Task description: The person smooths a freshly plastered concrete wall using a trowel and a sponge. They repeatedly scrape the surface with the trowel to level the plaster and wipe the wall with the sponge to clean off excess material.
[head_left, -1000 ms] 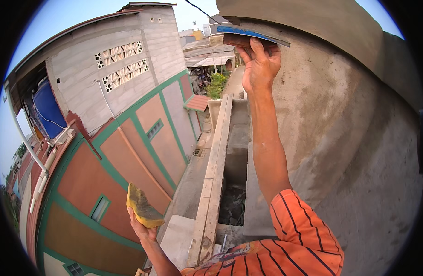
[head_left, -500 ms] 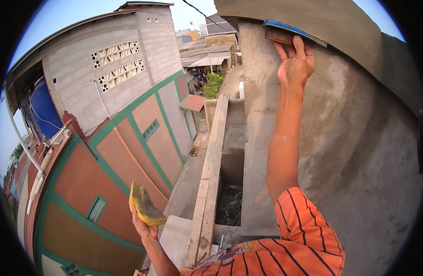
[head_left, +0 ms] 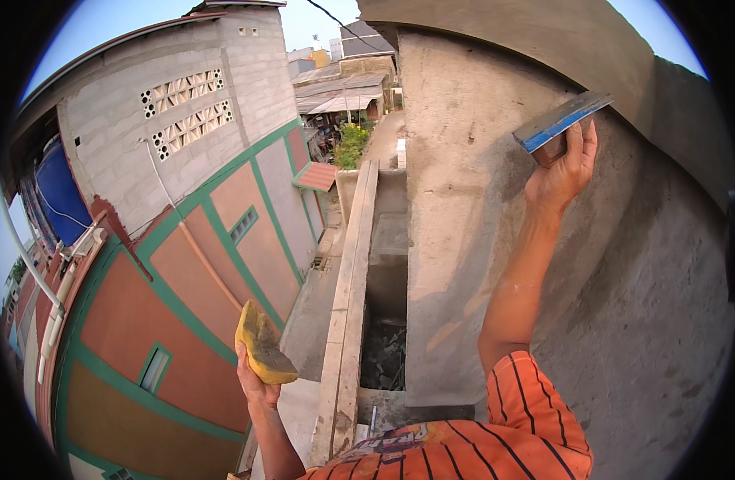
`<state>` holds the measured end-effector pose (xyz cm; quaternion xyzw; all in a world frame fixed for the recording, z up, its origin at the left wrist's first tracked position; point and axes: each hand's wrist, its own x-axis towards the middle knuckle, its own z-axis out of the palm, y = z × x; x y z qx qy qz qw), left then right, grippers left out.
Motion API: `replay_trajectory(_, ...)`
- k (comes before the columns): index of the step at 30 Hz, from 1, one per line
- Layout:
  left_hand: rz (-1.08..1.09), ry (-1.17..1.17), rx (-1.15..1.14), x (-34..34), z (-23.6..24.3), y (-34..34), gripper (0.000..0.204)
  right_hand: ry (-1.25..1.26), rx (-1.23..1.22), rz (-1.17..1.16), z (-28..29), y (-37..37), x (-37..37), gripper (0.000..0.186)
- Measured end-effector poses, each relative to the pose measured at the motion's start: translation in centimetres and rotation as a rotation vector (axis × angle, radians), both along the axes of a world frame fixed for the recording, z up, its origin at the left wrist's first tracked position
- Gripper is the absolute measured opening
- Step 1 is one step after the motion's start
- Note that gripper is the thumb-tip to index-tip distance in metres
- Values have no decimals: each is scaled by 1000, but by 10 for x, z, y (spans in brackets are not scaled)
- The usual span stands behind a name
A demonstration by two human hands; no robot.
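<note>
My right hand [head_left: 561,172] is raised high, its fingers wrapped round the brown grip of a blue-edged plastering float [head_left: 561,122]. The float is tilted at the upper part of the grey plastered wall [head_left: 471,152], just below the overhanging ledge [head_left: 535,36]; whether its face touches the wall I cannot tell. Lower down on the left, my left hand [head_left: 257,382] holds a yellow sponge [head_left: 265,346], stained grey on its upper face, out in the air. Damp, darker patches mark the wall beneath my right arm.
A long narrow wall top [head_left: 347,320] runs ahead beside a deep gap with rubble [head_left: 383,356] at its bottom. Across the alley [head_left: 303,320] stands a building with painted panels and green bands [head_left: 191,288]. A blue tank [head_left: 62,192] sits at far left.
My right hand has moved the float right and slightly down, away from the wall's corner, and turned it. The sponge stays in my left hand, shifted a little. The whole view has swung slightly.
</note>
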<state>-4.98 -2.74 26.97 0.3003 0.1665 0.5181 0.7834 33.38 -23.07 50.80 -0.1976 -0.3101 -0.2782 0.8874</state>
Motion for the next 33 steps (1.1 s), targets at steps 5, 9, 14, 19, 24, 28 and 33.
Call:
replay_trajectory(5,-27,-11,-80,-7,-20,-1,45,-332,-449,-826,51,18,-43,43)
replay_trajectory(9,12,-33,-103,-20,-49,-2,46,-392,-590,-1054,104,28,-71,34)
replay_trajectory(14,-7,-79,-95,-13,-65,-8,46,-507,-664,-1197,115,70,-85,32)
replay_trajectory(19,-10,-106,-122,-9,-70,-13,46,-353,-726,-1327,135,74,-90,30)
replay_trajectory(24,12,-88,-133,-12,-87,-10,47,-150,-640,-1507,174,22,-22,40)
replay_trajectory(28,21,-91,-153,-21,-81,-10,43,-262,-721,-1359,154,64,-47,37)
replay_trajectory(33,-22,-57,-88,-5,-58,-9,46,-329,-818,-1214,125,78,-87,32)
